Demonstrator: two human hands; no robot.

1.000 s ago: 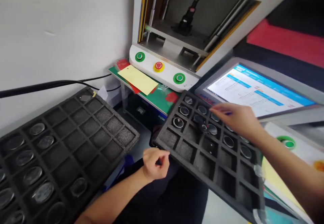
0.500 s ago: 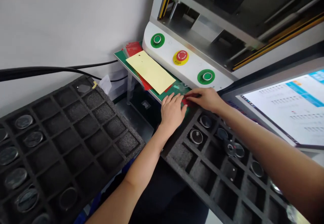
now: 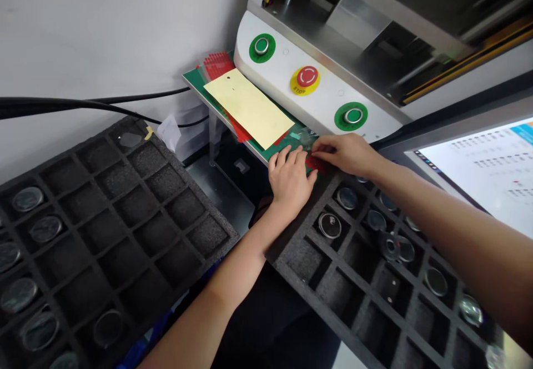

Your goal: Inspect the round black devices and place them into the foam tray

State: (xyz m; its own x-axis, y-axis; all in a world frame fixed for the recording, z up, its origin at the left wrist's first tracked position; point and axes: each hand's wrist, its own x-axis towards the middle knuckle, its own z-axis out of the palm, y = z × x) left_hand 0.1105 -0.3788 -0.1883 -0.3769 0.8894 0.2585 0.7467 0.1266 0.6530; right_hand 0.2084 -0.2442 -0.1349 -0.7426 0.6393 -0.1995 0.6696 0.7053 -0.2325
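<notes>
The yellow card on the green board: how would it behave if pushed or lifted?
The yellow card looks thin, so it is probably light and may flex when lifted. Lying flat, it seems unlikely to roll or tip. Red sheeting shows from under its edges, so a push might drag that along.

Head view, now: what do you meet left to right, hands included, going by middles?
Left black tray → yellow card → left hand → right hand → screen.

The board (image 3: 196,80) is green, the card (image 3: 250,109) pale yellow.
</notes>
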